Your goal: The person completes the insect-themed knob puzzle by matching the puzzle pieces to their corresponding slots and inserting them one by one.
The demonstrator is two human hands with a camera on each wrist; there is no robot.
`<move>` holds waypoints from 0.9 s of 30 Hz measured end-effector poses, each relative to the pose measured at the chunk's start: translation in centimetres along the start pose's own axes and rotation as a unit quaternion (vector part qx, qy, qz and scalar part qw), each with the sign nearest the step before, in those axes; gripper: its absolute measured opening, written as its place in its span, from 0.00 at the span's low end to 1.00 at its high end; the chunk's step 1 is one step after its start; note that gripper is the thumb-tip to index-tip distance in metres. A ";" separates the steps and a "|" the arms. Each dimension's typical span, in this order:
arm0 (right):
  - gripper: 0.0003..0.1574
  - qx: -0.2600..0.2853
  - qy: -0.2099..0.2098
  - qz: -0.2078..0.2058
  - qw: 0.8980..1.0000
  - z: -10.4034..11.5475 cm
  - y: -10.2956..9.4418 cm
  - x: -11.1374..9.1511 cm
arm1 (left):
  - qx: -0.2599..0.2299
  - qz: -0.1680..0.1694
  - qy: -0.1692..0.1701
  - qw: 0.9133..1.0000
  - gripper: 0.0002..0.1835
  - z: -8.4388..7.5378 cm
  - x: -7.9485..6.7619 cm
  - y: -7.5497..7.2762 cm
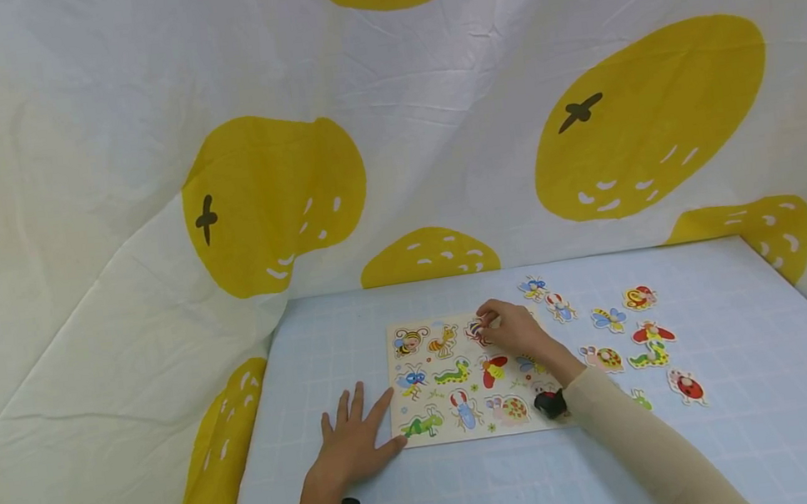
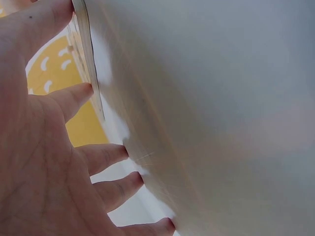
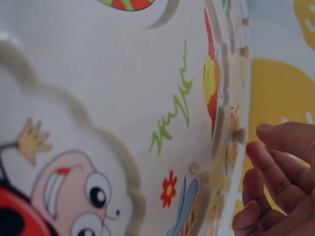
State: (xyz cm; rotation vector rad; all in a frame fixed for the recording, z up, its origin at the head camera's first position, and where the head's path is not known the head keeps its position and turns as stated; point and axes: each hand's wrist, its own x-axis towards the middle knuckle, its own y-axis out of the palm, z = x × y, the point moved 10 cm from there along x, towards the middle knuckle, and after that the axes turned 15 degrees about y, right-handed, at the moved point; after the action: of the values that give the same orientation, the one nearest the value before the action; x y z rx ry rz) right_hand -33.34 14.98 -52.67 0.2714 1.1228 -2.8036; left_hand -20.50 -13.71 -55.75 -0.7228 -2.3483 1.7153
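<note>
A pale wooden puzzle board (image 1: 422, 401), printed with cartoon insects in cut-out shapes, lies flat before me. At its left edge my left hand (image 1: 355, 447) is spread flat, the thumb by the lower corner. My right hand (image 1: 514, 327) reaches over the back row, its fingertips at a striped spider picture (image 1: 475, 332) that they partly cover. In the right wrist view, a small knob (image 3: 240, 135) stands just beside the curled fingertips, with a gap showing between thumb and index finger. A ladybug picture (image 3: 69, 196) fills that view's near corner.
Loose insect pieces lie right of the board, among them a snail (image 1: 602, 358), a ladybug (image 1: 687, 386), a stag beetle (image 1: 560, 307) and a blue-winged bug (image 1: 609, 319). Behind the light blue checked table (image 1: 308, 339) hangs a white curtain (image 1: 432, 114) with yellow fruit prints.
</note>
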 end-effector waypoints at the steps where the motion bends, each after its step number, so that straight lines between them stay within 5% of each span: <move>1: 0.21 0.000 0.000 -0.003 1.000 0.0 -0.1 -0.1 | 0.000 0.000 0.000 1.000 0.43 0.0 0.0 0.0; 27: 0.18 0.004 -0.026 -0.093 0.995 -1.2 -6.7 -4.3 | 0.003 0.004 0.000 1.000 0.43 0.1 0.1 0.1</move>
State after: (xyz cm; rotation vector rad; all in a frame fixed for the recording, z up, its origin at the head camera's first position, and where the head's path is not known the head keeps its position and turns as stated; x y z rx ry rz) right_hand -30.07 20.81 -48.09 0.0974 1.1822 -2.9571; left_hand -20.59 -13.74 -55.90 -0.7315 -2.3428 1.7244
